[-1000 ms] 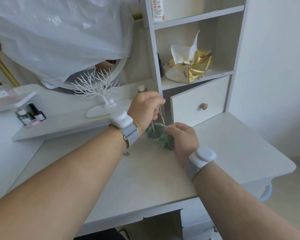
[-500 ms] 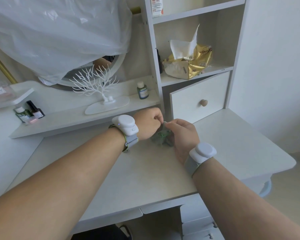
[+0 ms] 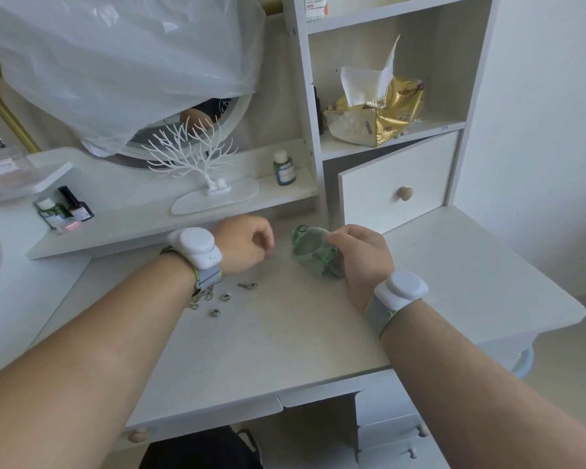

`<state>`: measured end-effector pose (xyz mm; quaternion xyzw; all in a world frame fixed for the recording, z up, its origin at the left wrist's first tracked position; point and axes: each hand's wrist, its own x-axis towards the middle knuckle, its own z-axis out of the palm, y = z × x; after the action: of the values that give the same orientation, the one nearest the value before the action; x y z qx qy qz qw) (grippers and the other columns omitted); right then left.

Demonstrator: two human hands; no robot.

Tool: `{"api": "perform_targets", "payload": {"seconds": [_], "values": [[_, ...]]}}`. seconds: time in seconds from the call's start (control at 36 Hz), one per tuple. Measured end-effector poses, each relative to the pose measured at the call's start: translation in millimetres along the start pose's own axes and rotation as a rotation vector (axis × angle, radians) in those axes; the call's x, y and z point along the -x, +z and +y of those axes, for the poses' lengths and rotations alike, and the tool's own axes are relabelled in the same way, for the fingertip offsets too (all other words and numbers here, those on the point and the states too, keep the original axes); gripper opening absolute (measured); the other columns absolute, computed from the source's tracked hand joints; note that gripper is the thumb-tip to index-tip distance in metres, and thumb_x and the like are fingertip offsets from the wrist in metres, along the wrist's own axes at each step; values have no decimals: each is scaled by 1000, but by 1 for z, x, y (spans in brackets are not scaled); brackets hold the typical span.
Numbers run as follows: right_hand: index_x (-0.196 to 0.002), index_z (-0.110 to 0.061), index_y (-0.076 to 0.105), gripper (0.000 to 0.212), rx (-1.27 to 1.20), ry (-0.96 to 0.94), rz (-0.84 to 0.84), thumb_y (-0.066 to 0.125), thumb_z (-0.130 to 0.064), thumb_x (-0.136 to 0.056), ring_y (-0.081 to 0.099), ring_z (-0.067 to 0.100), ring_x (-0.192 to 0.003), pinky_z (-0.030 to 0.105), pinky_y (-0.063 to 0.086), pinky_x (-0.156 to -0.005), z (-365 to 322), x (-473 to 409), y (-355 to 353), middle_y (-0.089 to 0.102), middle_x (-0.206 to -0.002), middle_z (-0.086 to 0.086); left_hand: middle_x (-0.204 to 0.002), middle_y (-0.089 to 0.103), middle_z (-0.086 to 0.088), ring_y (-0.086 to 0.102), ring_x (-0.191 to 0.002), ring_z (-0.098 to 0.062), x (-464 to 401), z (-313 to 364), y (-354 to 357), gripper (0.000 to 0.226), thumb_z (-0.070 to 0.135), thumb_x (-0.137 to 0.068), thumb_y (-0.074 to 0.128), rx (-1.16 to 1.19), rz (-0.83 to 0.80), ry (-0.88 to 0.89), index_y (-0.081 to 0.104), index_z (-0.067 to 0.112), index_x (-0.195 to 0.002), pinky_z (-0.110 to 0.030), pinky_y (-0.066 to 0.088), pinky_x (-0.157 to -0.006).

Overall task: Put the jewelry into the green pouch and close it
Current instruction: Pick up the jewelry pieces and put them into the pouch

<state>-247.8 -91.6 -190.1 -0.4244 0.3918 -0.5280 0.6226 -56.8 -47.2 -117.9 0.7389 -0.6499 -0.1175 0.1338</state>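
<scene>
The right hand (image 3: pixel 359 255) pinches the rim of the green pouch (image 3: pixel 313 250), which rests on the desk (image 3: pixel 285 340) with its mouth open. The left hand (image 3: pixel 247 243) hovers just beside it, fingers loosely curled and holding nothing. Several jewelry pieces (image 3: pixel 224 297) lie on the desk near the left wrist, so filling seems unfinished and closing is not yet done

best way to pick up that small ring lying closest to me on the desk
Pinch the small ring across its rim from straight above. It seems to lie flat on the desk, so no side offers an edge to get under. The left hand hovers nearest and holds nothing; the right hand holds the green pouch.
</scene>
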Motion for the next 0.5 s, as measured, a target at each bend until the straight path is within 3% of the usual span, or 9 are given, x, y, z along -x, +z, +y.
{"api": "perform_targets", "payload": {"seconds": [0.06, 0.11, 0.19, 0.33, 0.5], "values": [[-57, -16, 65, 13, 14, -9, 6, 70, -21, -68, 48, 29, -67, 41, 41, -64, 1, -1, 0, 53, -64, 12, -97, 71, 11, 65, -86, -11, 7, -12, 2, 23, 13, -76, 68, -208, -179, 14, 68, 31, -90, -21, 49, -74], [-55, -18, 66, 14, 26, -9, -4, 71, -22, -68, 49, 27, -65, 38, 43, -61, 3, -2, 2, 54, -61, 11, -101, 68, 11, 65, -89, -12, 13, -20, 4, 25, 22, -76, 74, -298, -257, 3, 70, 30, -99, -23, 51, -81], [-54, -19, 67, 15, 37, -15, -5, 71, -23, -68, 52, 26, -61, 37, 46, -62, 4, -4, -1, 56, -57, 9, -101, 67, 10, 66, -93, -14, 14, -18, 6, 28, 27, -76, 74, -292, -226, -2, 69, 30, -103, -29, 54, -86], [-55, -19, 68, 15, 52, -13, -5, 72, -24, -68, 52, 25, -60, 37, 47, -61, 6, -6, -3, 56, -58, 10, -98, 64, 13, 67, -93, -14, 12, -14, 8, 30, 24, -75, 72, -356, -267, 39, 68, 31, -104, -27, 53, -83], [-54, -20, 66, 16, 92, -24, -25, 70, -24, -69, 52, 27, -64, 40, 48, -62, 7, -6, -3, 56, -60, 11, -80, 64, 14, 70, -80, -17, 12, -12, 8, 13, 21, -79, 70, -386, -261, 79, 70, 31, -88, -23, 52, -67]]}}
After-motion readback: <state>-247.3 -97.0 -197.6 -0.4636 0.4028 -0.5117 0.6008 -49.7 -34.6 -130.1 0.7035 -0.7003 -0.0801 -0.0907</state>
